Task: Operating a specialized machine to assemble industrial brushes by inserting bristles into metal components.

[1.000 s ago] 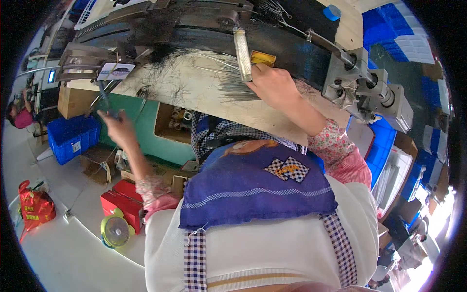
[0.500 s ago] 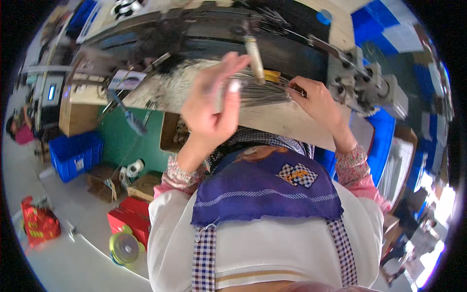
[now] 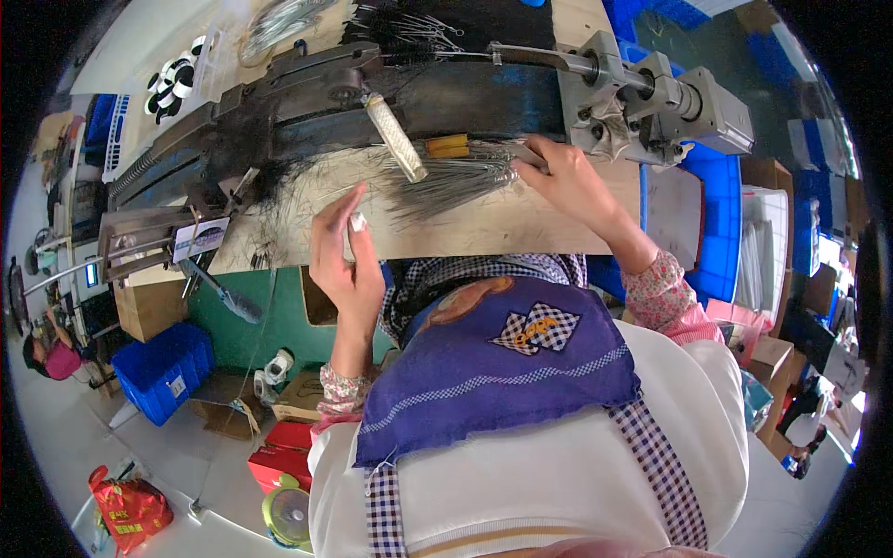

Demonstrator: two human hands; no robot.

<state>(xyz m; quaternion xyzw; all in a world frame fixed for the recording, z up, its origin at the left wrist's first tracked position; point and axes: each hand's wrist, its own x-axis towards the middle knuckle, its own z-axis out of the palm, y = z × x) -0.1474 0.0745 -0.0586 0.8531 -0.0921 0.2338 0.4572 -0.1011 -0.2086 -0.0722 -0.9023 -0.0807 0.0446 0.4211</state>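
A bundle of thin grey metal wires (image 3: 437, 193) lies on the pale wooden bench top, fanned toward the left. At the bundle's right end, my right hand (image 3: 569, 184) has its fingers closed on the wire ends; exactly how many it grips is hidden. My left hand (image 3: 346, 256) is raised by the bench's front edge, left of the bundle. Its fingers point up, apart from the thumb, which has a white wrapping on the tip. A pale wrapped lever handle (image 3: 396, 139) slants down from the dark machine above the wires. Behind them sits a yellow block (image 3: 447, 146).
A dark metal machine bed (image 3: 474, 102) runs across the bench, with a grey shaft and clamp assembly (image 3: 651, 88) at right. More looped wires (image 3: 419, 33) lie behind. A bristle brush (image 3: 240, 305) hangs at left. Blue bins (image 3: 166, 372) and a red bag (image 3: 130, 510) are on the floor.
My view has turned and shifted. My left hand has moved down and left, away from the lever handle and wires. My right hand stays at the right end of the bundle.
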